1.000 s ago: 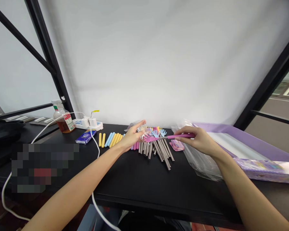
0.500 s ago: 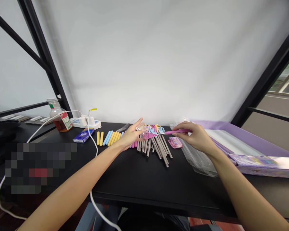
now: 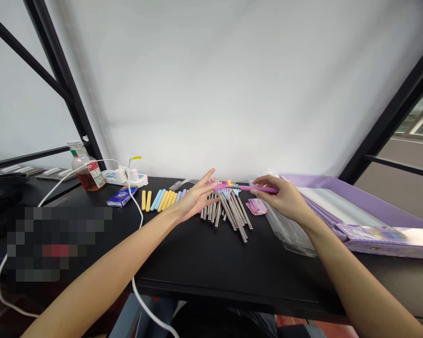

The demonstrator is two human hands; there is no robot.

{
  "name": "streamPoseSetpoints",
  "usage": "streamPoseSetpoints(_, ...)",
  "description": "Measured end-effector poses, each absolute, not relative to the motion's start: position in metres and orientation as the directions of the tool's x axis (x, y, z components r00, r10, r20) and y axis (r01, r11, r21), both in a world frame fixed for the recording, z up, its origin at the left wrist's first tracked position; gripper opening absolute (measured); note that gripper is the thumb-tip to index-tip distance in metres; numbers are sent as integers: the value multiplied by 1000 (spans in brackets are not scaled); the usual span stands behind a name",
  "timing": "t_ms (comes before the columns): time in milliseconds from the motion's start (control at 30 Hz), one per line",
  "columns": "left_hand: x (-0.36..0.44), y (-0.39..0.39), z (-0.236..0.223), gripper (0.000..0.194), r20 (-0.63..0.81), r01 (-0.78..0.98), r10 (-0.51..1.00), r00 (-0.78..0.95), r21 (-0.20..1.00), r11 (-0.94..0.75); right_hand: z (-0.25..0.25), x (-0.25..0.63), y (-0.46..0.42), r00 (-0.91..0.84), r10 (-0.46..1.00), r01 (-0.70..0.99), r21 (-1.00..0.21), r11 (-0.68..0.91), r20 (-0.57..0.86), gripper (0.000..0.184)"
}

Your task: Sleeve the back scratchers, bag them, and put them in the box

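My right hand (image 3: 284, 197) grips the pink handle of a small back scratcher (image 3: 246, 188), held level above the table with its pink claw end pointing left. My left hand (image 3: 196, 199) has its fingers spread and touches that claw end near the fingertips. Under both hands lies a pile of metal-shafted scratchers (image 3: 229, 210) with blue, pink and yellow claw heads at the far end. A row of loose yellow, blue and pink handle sleeves (image 3: 161, 200) lies to the left of my left hand.
A purple tray (image 3: 366, 206) with clear plastic bags (image 3: 291, 230) stands at the right. Small pink packets (image 3: 256, 207) lie by the pile. At the back left are a bottle of brown liquid (image 3: 86, 168), a power strip (image 3: 125, 178) with white cable, and a blue tissue pack (image 3: 120, 197).
My right hand lifted the pink scratcher slightly and drew it a little right. My left hand let go of the crinkly clear wrapper around the claw end and opened its fingers.
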State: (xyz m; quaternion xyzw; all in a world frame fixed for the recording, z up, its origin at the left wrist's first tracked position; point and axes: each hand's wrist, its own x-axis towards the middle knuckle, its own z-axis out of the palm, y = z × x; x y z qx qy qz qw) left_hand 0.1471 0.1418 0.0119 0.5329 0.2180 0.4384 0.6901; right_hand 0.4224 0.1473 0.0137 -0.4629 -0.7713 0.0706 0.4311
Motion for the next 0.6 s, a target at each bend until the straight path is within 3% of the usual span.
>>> streamPoseSetpoints(267,144,147,7,64,210,-334,840,500,942,-37,7,407,142,-266,862,529,-682,505,432,42)
streamPoseSetpoints(467,147,148,13,56,197,-330,911,361,941,-73,16,414,142,-250,815,641,-541,544,524,29)
streamPoseSetpoints(600,143,147,16,59,188,-307,893,409,950,-59,16,415,142,-203,787,667,-506,547,583,24)
